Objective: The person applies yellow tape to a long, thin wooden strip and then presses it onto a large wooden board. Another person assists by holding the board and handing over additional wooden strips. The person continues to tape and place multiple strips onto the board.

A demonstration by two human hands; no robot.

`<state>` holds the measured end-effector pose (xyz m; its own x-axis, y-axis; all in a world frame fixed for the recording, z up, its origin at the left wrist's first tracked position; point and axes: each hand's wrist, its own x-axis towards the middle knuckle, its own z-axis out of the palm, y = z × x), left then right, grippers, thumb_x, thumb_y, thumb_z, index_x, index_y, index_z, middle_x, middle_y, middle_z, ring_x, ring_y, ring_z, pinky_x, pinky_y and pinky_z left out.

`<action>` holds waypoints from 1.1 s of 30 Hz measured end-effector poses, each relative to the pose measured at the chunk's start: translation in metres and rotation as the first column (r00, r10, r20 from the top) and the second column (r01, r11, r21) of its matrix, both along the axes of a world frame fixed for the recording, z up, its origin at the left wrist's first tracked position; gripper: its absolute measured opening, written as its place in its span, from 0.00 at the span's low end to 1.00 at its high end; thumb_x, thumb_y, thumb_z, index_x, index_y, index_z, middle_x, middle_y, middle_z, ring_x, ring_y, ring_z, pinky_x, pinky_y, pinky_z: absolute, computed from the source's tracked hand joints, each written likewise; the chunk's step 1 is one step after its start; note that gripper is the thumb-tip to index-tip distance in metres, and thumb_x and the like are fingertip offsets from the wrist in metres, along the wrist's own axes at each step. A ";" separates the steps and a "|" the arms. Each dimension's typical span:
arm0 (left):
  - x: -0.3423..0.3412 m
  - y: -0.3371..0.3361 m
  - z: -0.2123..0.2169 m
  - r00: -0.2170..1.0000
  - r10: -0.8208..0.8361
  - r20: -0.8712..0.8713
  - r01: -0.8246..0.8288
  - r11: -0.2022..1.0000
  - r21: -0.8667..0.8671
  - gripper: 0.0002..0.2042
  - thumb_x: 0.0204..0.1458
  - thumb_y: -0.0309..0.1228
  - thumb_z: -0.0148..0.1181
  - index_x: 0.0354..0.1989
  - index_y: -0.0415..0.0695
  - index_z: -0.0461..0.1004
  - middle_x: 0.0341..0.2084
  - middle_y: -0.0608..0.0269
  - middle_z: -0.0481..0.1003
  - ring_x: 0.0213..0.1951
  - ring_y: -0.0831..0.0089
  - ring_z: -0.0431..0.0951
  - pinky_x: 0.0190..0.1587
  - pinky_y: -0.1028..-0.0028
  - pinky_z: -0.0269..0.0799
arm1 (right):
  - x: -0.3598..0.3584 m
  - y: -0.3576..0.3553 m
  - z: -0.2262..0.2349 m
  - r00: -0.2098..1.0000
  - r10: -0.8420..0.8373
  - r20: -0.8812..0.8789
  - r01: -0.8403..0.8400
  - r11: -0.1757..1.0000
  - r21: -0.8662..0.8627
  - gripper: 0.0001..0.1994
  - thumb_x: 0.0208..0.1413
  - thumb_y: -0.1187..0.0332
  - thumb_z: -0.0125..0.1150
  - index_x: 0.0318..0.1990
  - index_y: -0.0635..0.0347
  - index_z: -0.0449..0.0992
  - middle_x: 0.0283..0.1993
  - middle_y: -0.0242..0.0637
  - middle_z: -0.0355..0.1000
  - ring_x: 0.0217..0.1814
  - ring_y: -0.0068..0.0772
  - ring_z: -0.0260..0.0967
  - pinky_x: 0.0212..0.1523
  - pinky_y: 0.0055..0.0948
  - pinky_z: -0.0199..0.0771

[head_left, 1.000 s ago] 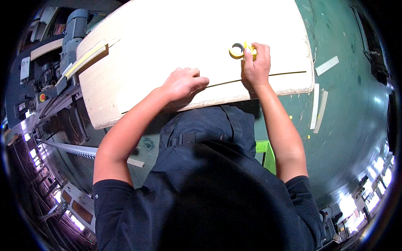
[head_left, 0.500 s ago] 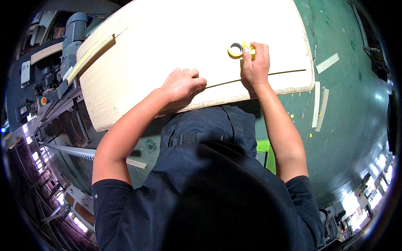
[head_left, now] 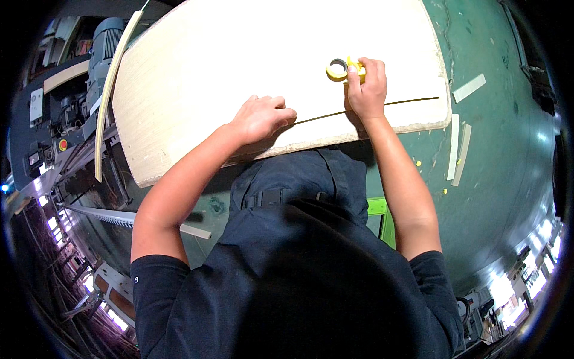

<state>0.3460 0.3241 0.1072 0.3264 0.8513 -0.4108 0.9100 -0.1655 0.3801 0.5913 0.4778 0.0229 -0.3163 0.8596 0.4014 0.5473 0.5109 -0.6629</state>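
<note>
1. Left of the tabletop (head_left: 197,66): a motor (head_left: 109,39).
2. Over the tabletop: left hand (head_left: 260,119) near the front edge; rightward, the right hand (head_left: 369,90) with a handheld tool (head_left: 336,77).
3. Right, on the floor (head_left: 496,149): strips (head_left: 453,147).

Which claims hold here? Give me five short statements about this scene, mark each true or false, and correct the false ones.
1. The right hand holds a yellow tool with a ring-shaped end. True.
2. The left hand hangs away from the pale board. False: it is over the board, near a thin dark line.
3. Pale strips lie on the green floor, right of the board. True.
4. A green frame shows beside the left arm. False: it shows beside the right arm.
5. Both sleeves are dark. True.
</note>
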 end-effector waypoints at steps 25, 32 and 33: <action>-0.002 -0.011 -0.002 0.998 0.049 0.026 -0.048 0.999 -0.014 0.08 0.65 0.37 0.53 0.46 0.59 0.80 0.42 0.60 0.73 0.47 0.64 0.74 0.53 0.60 0.65 | 0.001 0.003 0.005 0.995 0.061 0.080 -0.052 0.992 -0.115 0.17 0.69 0.63 0.56 0.54 0.69 0.75 0.54 0.53 0.69 0.55 0.53 0.71 0.57 0.46 0.72; -0.007 -0.022 -0.020 0.995 0.029 0.098 -0.044 0.987 0.152 0.12 0.64 0.35 0.57 0.52 0.59 0.82 0.41 0.62 0.75 0.46 0.64 0.76 0.52 0.60 0.67 | -0.005 -0.004 0.017 0.990 0.010 0.140 0.019 0.979 -0.205 0.17 0.69 0.63 0.55 0.55 0.69 0.75 0.55 0.52 0.69 0.55 0.52 0.71 0.57 0.44 0.72; -0.008 -0.021 -0.022 0.994 0.033 0.104 -0.049 0.987 0.154 0.11 0.63 0.35 0.58 0.52 0.59 0.82 0.40 0.62 0.76 0.45 0.64 0.76 0.51 0.60 0.67 | -0.006 -0.005 0.017 0.988 0.004 0.156 0.026 0.982 -0.187 0.17 0.69 0.62 0.55 0.54 0.69 0.75 0.54 0.52 0.69 0.54 0.52 0.71 0.57 0.44 0.72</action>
<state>0.3377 0.3027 0.0853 0.3226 0.9161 -0.2382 0.8756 -0.1933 0.4426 0.5853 0.4732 0.0399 -0.3523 0.9186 0.1788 0.6560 0.3787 -0.6529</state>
